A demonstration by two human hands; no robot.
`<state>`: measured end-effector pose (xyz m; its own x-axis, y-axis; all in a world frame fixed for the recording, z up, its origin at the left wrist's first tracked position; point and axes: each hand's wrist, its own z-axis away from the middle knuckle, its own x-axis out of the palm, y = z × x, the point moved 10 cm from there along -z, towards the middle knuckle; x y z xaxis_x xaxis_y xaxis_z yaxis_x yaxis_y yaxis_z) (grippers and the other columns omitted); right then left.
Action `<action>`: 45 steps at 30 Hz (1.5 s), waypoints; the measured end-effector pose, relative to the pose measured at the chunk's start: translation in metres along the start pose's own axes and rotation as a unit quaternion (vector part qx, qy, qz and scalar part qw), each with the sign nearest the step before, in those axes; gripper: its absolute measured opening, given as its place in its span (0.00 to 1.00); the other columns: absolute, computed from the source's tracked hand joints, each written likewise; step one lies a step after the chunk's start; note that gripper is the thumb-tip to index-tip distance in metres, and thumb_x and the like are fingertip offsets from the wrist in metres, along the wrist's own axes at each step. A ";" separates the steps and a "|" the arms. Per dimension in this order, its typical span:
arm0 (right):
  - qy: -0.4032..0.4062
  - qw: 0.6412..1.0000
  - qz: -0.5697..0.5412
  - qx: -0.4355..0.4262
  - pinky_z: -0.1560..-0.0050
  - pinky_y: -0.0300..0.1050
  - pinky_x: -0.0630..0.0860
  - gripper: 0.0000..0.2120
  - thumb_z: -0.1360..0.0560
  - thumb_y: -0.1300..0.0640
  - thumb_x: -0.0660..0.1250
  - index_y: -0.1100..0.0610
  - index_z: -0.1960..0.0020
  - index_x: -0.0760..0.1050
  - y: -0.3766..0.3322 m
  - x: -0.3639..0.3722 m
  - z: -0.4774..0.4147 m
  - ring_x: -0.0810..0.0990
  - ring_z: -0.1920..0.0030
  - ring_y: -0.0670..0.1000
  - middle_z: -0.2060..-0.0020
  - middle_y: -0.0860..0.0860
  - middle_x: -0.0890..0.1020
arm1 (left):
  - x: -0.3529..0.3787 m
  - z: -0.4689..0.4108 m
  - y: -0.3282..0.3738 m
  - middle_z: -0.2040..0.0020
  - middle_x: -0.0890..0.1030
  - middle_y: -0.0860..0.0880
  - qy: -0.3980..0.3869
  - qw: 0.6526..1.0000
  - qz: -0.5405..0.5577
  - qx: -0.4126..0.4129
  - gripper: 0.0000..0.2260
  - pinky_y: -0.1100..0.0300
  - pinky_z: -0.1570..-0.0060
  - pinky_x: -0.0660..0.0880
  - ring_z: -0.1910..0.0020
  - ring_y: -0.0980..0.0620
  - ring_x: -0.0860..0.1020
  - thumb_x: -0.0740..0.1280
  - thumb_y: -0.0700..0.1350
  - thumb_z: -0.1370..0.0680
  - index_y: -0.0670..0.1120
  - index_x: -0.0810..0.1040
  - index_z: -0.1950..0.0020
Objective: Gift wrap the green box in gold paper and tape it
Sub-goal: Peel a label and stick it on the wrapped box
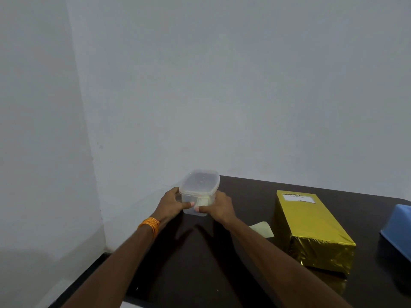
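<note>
Gold paper already covers the box [311, 230], lying on the dark table [244, 274] to our right. Our left hand [171, 204] and right hand [219, 207] clasp a clear lidded tub [198, 191]; we judge wrapping finished, tidying next.

I see a frosted, translucent plastic container [199, 192], crinkled shiny gold foil paper [311, 230] on the box, and a dark glossy bench [222, 274].
</note>
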<state>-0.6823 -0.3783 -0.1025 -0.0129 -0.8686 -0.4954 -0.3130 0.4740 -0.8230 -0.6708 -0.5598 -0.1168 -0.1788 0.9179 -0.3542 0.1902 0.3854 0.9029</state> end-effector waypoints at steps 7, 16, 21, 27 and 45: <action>0.008 1.000 0.022 0.005 0.46 0.43 0.80 0.25 0.36 0.57 0.82 0.59 0.42 0.81 0.011 0.007 -0.042 0.83 0.47 0.50 0.47 0.53 0.85 | 0.003 -0.045 -0.016 0.43 0.83 0.51 0.007 1.000 -0.004 0.000 0.31 0.51 0.41 0.78 0.43 0.51 0.81 0.80 0.51 0.38 0.46 0.77 0.37; 0.003 0.998 0.039 0.039 0.47 0.43 0.80 0.25 0.36 0.55 0.82 0.60 0.42 0.81 0.020 0.011 -0.054 0.83 0.47 0.51 0.48 0.53 0.85 | 0.011 -0.062 -0.021 0.43 0.83 0.49 -0.010 1.000 0.015 -0.001 0.32 0.55 0.43 0.78 0.44 0.51 0.82 0.80 0.47 0.39 0.44 0.77 0.37; 0.014 0.995 0.066 0.066 0.55 0.37 0.73 0.21 0.29 0.59 0.75 0.63 0.39 0.74 0.031 -0.001 -0.035 0.79 0.42 0.55 0.43 0.56 0.80 | 0.007 -0.051 -0.026 0.40 0.82 0.46 -0.014 0.998 -0.024 -0.060 0.38 0.52 0.39 0.76 0.44 0.48 0.81 0.82 0.48 0.43 0.40 0.76 0.36; 0.050 0.991 0.111 0.048 0.50 0.49 0.77 0.20 0.28 0.60 0.71 0.64 0.38 0.72 0.014 -0.040 -0.014 0.79 0.44 0.58 0.42 0.60 0.79 | -0.041 -0.010 0.023 0.41 0.80 0.41 0.206 0.976 -0.065 0.013 0.23 0.54 0.44 0.74 0.43 0.43 0.78 0.76 0.38 0.29 0.40 0.74 0.36; 0.246 0.955 0.164 -0.037 0.50 0.43 0.76 0.13 0.26 0.57 0.70 0.57 0.42 0.80 -0.015 -0.275 0.118 0.81 0.48 0.50 0.47 0.51 0.84 | 0.185 0.060 0.231 0.47 0.80 0.49 0.000 0.987 0.039 0.159 0.10 0.55 0.48 0.79 0.48 0.52 0.79 0.69 0.42 0.24 0.45 0.79 0.42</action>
<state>-0.5623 -0.1293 0.0135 -0.5599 -0.6471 -0.5175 -0.2820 0.7361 -0.6153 -0.6016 -0.2953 0.0114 -0.1526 0.9458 -0.2866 0.4967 0.3241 0.8051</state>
